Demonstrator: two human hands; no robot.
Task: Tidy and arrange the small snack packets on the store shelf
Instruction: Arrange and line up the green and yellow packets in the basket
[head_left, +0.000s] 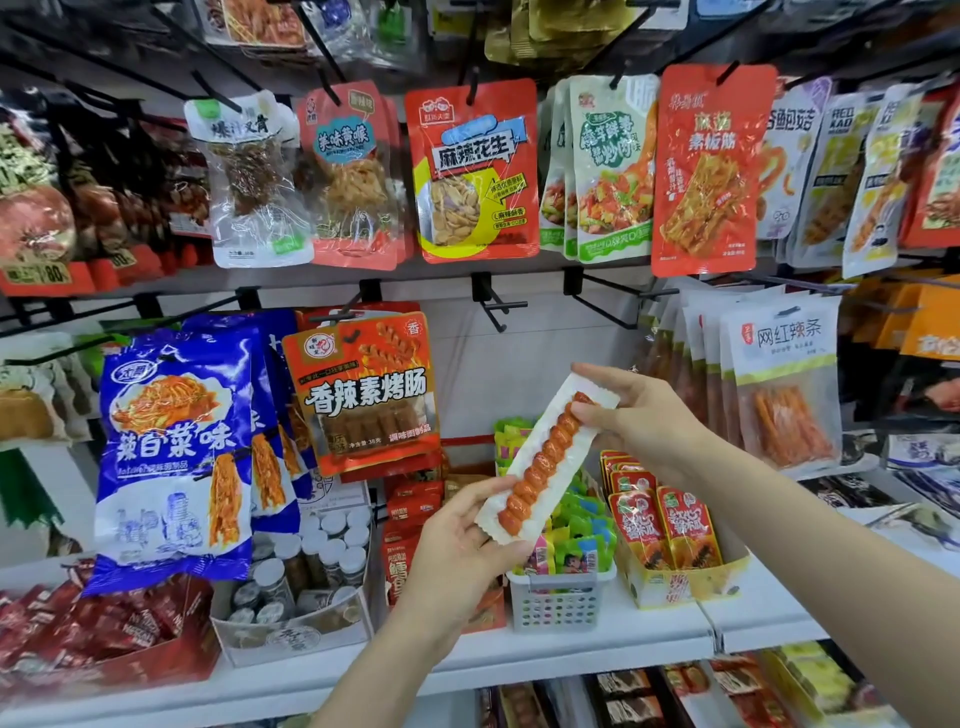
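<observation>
Both hands pinch one long sausage packet (548, 460) (tilted) above the white basket (558, 603): left hand (462, 540) lower end, right hand (631, 410) upper end.

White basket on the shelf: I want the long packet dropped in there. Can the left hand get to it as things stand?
Probably yes. The white basket sits just below the left hand, nothing between them. But both hands grip the sausage packet, so the right hand must let go first.

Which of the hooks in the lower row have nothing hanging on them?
The two black hooks in the gap above the held sausage packet are bare; the neighbouring hooks on both sides carry packets.
</observation>
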